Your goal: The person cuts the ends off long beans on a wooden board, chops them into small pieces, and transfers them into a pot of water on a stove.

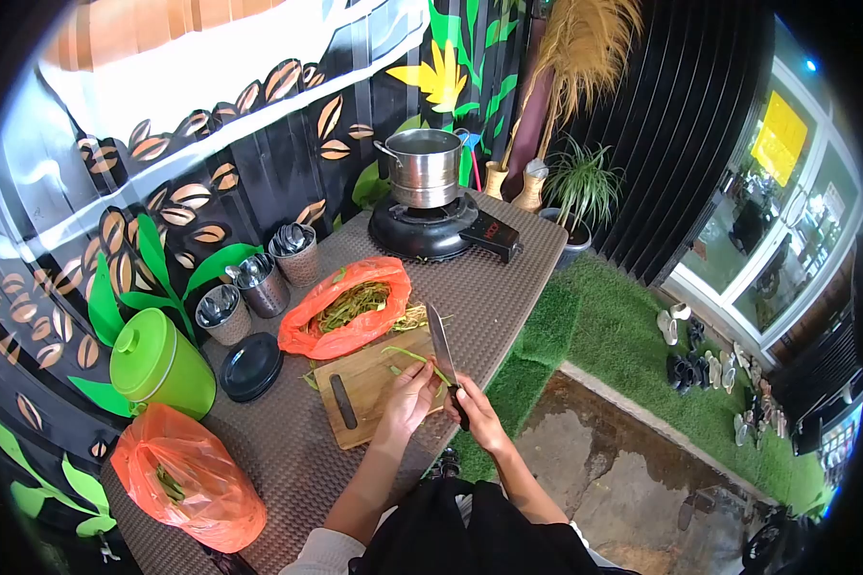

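My left hand (pixel 408 399) is closed in a pinch around a thin green bean (pixel 408 354), above the right part of a wooden cutting board (pixel 366 362). My right hand (pixel 479 420) grips the black handle of a kitchen knife (pixel 438 333), its blade pointing up and away from me, close beside the bean. Small green pieces lie on the board near my left fingers. Behind the board an orange plastic bag (pixel 295 337) stands wide at the mouth, with thin green and yellowish strips (pixel 353 309) inside. More pale strips lie beside it on the table.
A steel pot (pixel 424 165) sits on a black portable stove (pixel 422 232) at the table's far end. Cutlery cups (pixel 302 261), black lids (pixel 251 366), a green canister (pixel 163 366) and a full orange bag (pixel 197 484) line the left. The table's right edge (pixel 520 335) borders grass-like carpet.
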{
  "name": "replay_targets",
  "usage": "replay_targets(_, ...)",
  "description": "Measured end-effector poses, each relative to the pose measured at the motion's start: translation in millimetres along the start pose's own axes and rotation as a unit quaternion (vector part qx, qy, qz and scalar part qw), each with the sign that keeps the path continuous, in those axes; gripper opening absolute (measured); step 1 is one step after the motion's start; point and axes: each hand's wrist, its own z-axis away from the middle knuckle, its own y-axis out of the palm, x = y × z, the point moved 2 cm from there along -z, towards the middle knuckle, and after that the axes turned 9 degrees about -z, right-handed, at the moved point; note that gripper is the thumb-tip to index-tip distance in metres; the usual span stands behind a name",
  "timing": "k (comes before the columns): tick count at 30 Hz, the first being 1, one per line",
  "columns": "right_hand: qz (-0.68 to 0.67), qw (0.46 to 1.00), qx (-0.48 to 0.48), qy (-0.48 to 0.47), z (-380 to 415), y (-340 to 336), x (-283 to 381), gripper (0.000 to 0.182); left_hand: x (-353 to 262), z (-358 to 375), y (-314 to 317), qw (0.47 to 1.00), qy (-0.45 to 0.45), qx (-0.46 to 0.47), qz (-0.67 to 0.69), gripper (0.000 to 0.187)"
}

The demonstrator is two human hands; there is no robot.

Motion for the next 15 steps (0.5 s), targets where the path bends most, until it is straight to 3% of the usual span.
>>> replay_targets(15,0.056,0.998,0.007,-0.017,1.0,14.4,10.3,0.039,-5.5,6.0,6.1,0.999,-0.011,0.023,-0.033,0.012)
